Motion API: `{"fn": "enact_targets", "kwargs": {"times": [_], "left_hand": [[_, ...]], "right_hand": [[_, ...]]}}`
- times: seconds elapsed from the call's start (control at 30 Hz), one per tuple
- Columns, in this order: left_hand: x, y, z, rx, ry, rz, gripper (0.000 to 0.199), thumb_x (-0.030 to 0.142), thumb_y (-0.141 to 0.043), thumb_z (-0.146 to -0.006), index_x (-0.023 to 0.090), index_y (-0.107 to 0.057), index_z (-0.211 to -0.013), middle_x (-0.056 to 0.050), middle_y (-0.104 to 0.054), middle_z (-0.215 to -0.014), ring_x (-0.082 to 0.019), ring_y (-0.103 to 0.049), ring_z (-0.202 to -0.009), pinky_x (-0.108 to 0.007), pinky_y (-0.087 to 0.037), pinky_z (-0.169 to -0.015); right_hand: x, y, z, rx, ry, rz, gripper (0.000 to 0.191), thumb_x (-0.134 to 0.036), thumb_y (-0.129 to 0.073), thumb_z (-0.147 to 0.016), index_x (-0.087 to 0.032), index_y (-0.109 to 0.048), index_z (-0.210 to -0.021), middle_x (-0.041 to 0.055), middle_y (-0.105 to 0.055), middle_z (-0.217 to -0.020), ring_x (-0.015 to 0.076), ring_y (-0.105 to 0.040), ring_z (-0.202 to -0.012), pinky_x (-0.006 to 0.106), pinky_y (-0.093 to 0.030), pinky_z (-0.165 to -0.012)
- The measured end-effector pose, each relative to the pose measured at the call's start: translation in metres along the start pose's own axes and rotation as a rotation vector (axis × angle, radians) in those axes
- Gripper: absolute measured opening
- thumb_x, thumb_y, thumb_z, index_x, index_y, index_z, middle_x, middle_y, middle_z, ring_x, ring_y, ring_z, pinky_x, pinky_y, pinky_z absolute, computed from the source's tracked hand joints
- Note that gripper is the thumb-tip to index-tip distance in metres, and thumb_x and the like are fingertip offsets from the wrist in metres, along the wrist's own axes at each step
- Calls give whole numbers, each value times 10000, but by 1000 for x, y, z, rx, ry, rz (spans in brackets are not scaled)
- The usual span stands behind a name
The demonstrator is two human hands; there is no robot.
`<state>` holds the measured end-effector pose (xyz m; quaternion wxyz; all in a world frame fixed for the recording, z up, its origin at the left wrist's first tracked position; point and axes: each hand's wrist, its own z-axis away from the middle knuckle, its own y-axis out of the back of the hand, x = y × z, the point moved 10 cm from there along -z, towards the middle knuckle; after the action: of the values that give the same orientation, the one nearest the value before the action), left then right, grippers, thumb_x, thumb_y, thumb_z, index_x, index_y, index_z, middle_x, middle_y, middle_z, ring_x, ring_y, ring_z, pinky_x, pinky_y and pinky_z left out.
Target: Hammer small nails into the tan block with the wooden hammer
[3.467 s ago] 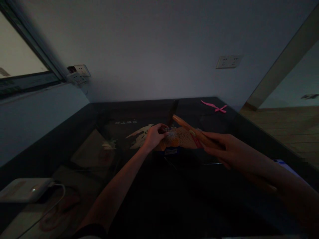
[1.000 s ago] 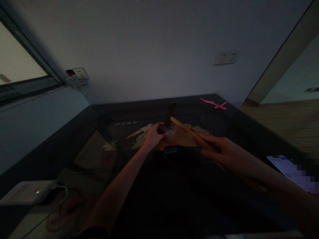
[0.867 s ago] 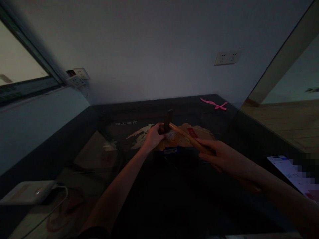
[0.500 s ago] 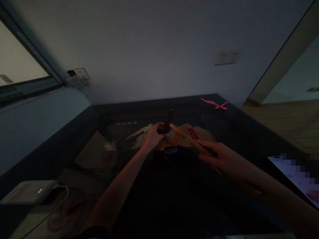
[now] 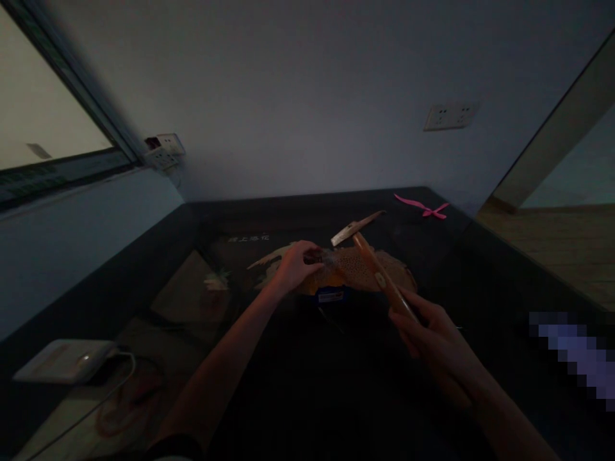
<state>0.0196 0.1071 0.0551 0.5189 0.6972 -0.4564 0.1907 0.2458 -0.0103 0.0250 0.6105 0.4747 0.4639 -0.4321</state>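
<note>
A hammer (image 5: 371, 261) with a wooden handle is gripped in my right hand (image 5: 427, 326). Its head is raised above a flat brown piece with small holes (image 5: 365, 272). My left hand (image 5: 294, 264) is closed at the left part of this piece, thumb and fingers curled together. Beside the fingertips shows something clear and shiny, like plastic (image 5: 330, 257); what exactly they pinch is hard to make out. Just below, an orange patch (image 5: 331, 278) and a blue edge with a pale label (image 5: 331, 296) face me.
A dark tabletop (image 5: 298, 218) runs back to the wall. On it, a pink ribbon (image 5: 427, 210) lies at the back right. A white box-like device (image 5: 65, 360) with a cable (image 5: 115, 384) rests at the left, and a blurred-out bright object (image 5: 576, 355) at the right.
The hammer head has lifted and swung right, away from my left hand, and my right hand has moved slightly right and down. My left hand stays nearly in place. The view has shifted a little.
</note>
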Motion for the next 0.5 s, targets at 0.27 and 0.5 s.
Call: {"fn": "enact_targets", "kwargs": {"times": [0.27, 0.5], "left_hand": [[10, 5, 1, 47, -73, -165, 151, 143, -747, -695, 167, -681, -829, -62, -664, -997, -188, -627, -936, -341, -498, -854], [4, 7, 2, 1, -11, -226, 75, 171, -710, -735, 184, -691, -807, -25, -687, -838, -167, -636, -797, -290, -491, -744]], "right_hand": [[7, -3, -1, -70, -15, -22, 675, -463, -615, -804, -161, -435, -1380, -56, -477, -618, 87, -422, -397, 220, -345, -366], [11, -6, -1, -73, -37, -19, 693, -425, -601, -822, -123, -393, -1410, -84, -432, -526, 91, -393, -385, 219, -323, -379]]}}
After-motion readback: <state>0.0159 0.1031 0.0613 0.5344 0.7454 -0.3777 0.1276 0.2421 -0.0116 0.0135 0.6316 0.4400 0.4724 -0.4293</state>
